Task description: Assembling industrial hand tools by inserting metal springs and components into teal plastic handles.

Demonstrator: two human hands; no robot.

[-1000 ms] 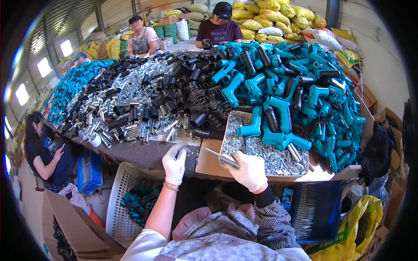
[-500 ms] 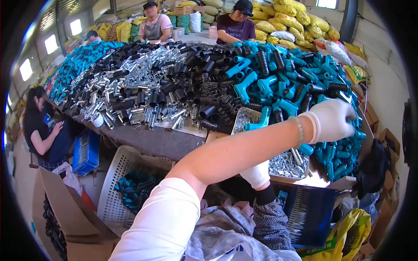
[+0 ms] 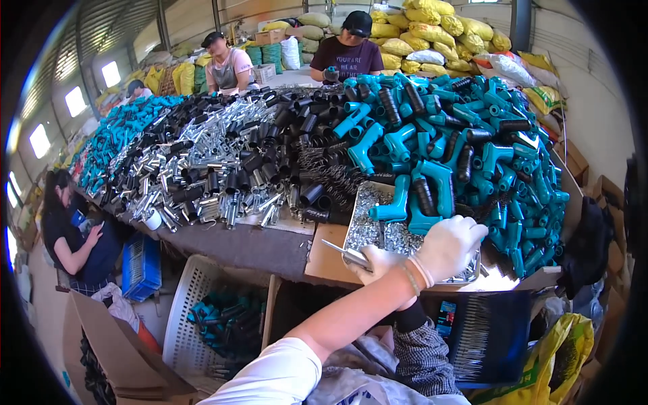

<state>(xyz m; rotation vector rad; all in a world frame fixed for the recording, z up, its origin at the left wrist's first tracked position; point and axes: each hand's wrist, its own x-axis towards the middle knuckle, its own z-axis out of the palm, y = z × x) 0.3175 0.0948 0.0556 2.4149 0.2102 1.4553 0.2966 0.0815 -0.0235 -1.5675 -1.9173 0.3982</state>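
White-gloved left hand point(image 3: 451, 248) is pulled back from the right side of the teal heap, where the earlier frame has it, and now sits over the near right part of the shallow pale-rimmed tray point(image 3: 350, 224). Its fingers are bent down; can't tell if anything is in them, back of glove blocks the view. White-gloved right hand point(image 3: 379, 259), partly behind the left forearm, grips a slim silver metal cylinder with a thin rod point(image 3: 352, 256), thin end pointing left past the bench's near edge point(image 3: 229, 245); fingers wrapped on the thick end, probably to leave the thin end clear. Forearms cross, as the left reaches over to the right side. Tray sits on the bench's near edge, likely for short reach; its raised rim seems to stop the small loose silver metal parts point(image 3: 364, 233) from spreading. Some pistol-shaped teal plastic housings point(image 3: 395, 201) lie on the tray's far part, apparently spill from the teal heap point(image 3: 496, 158) behind and right of it. Dark wire coil springs point(image 3: 329, 162) and mixed silver metal tubes and black plastic sleeves point(image 3: 229, 152) lie left of that, roughly grouped, presumably for picking by kind. White perforated plastic basket point(image 3: 183, 331) with teal and black pieces stands below the near edge, handy to the left side.
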